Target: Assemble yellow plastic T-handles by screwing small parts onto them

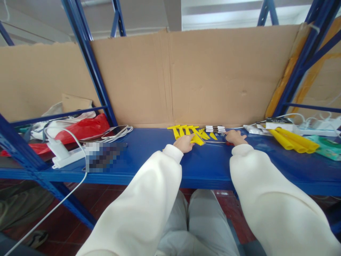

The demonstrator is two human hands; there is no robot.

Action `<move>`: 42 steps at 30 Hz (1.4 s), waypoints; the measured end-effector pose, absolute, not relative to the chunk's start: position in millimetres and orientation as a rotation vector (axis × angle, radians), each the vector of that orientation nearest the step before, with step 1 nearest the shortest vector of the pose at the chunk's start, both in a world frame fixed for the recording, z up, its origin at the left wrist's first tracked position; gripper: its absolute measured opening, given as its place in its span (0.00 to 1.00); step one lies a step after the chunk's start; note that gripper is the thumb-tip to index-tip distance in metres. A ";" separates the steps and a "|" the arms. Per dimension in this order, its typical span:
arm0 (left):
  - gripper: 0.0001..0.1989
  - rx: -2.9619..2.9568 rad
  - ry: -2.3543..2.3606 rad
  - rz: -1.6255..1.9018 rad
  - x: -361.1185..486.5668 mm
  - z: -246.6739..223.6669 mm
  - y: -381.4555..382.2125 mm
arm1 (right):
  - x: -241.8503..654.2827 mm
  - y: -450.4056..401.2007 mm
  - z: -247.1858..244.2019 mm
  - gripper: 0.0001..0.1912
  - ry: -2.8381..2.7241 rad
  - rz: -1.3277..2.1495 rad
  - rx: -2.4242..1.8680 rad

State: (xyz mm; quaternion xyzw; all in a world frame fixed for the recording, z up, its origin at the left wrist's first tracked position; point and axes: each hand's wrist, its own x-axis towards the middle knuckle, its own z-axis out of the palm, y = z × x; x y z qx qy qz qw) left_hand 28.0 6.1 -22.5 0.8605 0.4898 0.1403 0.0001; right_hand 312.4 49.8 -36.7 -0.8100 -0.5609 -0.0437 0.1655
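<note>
My left hand [184, 143] is closed on a yellow plastic piece [198, 139], held just above the blue shelf [149, 153]. Beyond it lies a row of similar yellow pieces [183, 130], with smaller yellow bits [213, 136] to their right. My right hand [235, 137] rests low over the shelf beside a thin metal rod [215, 142] with a red end; whether its fingers grip that end is too small to tell. White bundled items [215, 128] with dark bands lie behind, between my two hands.
Rolled yellow sheets [293, 140], a black-and-white box [279, 123] and a green packet [327, 146] lie at the right. On the left are a power strip [70, 156], a phone [115, 132], cables and a red bag [82, 128]. Cardboard [213, 78] stands behind.
</note>
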 end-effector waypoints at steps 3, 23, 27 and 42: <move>0.29 2.701 1.532 0.442 27.8 -22.6 6.4 | 309.4 46.5 -34.2 0.28 -1.594 -0.003 -2.394; 0.29 2.709 1.529 0.408 28.4 -21.7 6.4 | 295.8 35.9 -21.1 0.08 -1.597 -0.041 -2.344; 0.29 2.702 1.530 0.415 28.2 -21.9 6.8 | 294.2 36.2 -21.0 0.05 -1.593 0.009 -2.324; 0.28 2.694 1.511 0.456 27.9 -23.8 8.0 | 299.3 45.7 -26.6 0.12 -1.617 0.008 -2.353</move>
